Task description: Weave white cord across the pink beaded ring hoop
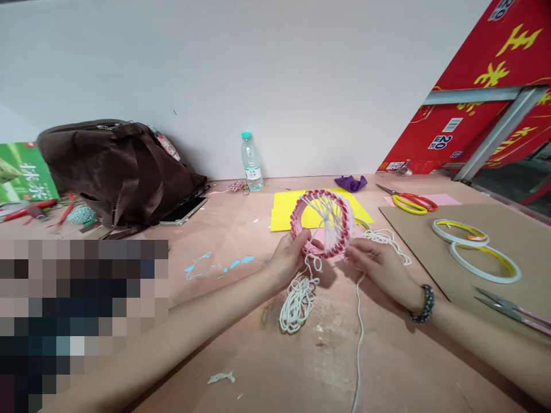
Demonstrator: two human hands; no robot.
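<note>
A pink and dark-red ring (pixel 346 221) with white cord strung across its opening is held up over the table. My left hand (pixel 289 256) grips the ring's lower left rim, thumb on the near side. At the lower right rim, the fingers of my right hand (pixel 375 265) are pinched together close to the ring. White cord (pixel 359 327) trails from near that hand down to the table's front. A looped bundle of white cord (pixel 298 307) hangs below my left hand. What my right fingertips pinch is too small to make out.
Yellow paper (pixel 282 212) lies behind the ring. At right, yellow-and-red-handled scissors (pixel 408 202), two tape rolls (pixel 486 265) and grey scissors (pixel 512 310) lie on or by a brown board (pixel 413 235). A water bottle (pixel 252 163), phone (pixel 184 210) and brown bag (pixel 124 172) are left.
</note>
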